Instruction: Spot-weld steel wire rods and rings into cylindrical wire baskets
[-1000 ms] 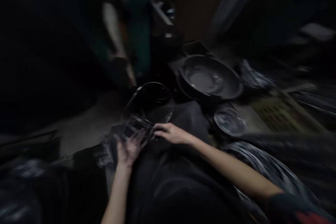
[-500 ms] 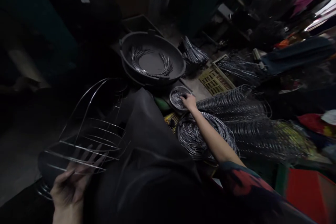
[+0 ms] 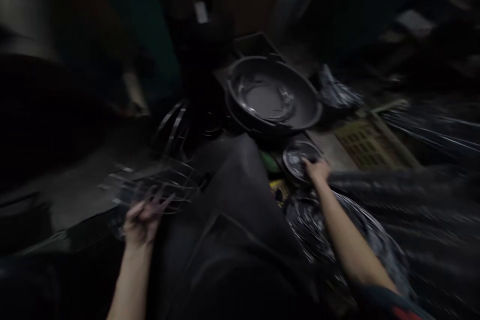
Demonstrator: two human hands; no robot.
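Note:
Low on the left, my left hand (image 3: 144,217) is at a curved wire frame (image 3: 176,187) of thin shiny metal rods. Its thumb is bent and its fingers reach among the rods, holding the frame; motion smears the details. To the right, my right hand (image 3: 318,171) dips its fingers into a small round bowl (image 3: 285,162) of short silvery metal pieces. Those fingertips are drawn together, and what is between them cannot be made out. Just below that bowl lies a large coil of metal wire (image 3: 311,230). Dark cloth (image 3: 232,195) covers my lap between the hands.
A wide dark basin (image 3: 315,105) holding a ring of bent wires stands ahead. Right of it are a wire bundle (image 3: 335,91) and a yellow plastic crate (image 3: 369,140). Rows of coiled wire blur at the far right. Another person's hand (image 3: 131,107) shows at upper left.
The view has swung left, so everything sits further right in it and is more blurred. My right hand stays at the small bowl. My left hand stays at the wire frame, which has tipped.

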